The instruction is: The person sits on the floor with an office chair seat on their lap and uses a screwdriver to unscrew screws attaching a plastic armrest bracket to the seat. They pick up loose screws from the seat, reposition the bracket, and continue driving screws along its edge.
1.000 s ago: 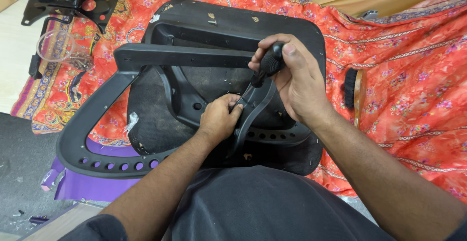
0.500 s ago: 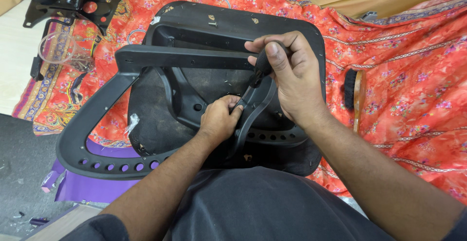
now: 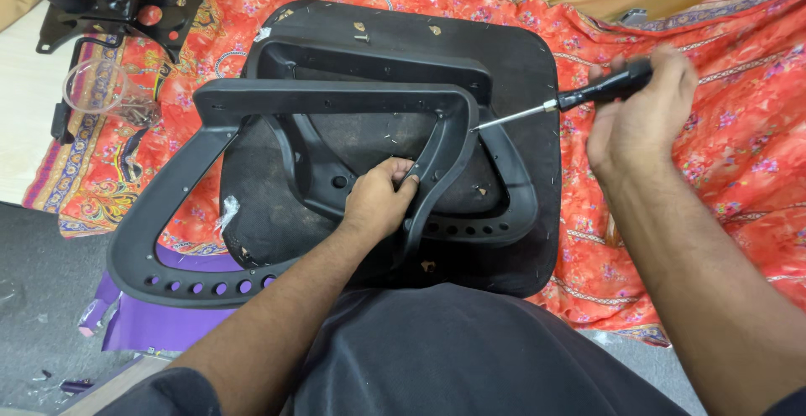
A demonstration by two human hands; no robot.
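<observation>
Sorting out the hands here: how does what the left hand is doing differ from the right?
The left hand rests on the black chair frame, fingers curled round its inner bar; the right hand is lifted over the red cloth. The left holds no tool; the right grips a black-handled screwdriver. Both are bare.

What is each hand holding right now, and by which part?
Right hand holds the screwdriver by its black handle. Left hand grips the black armrest frame at its curved strut.
</observation>
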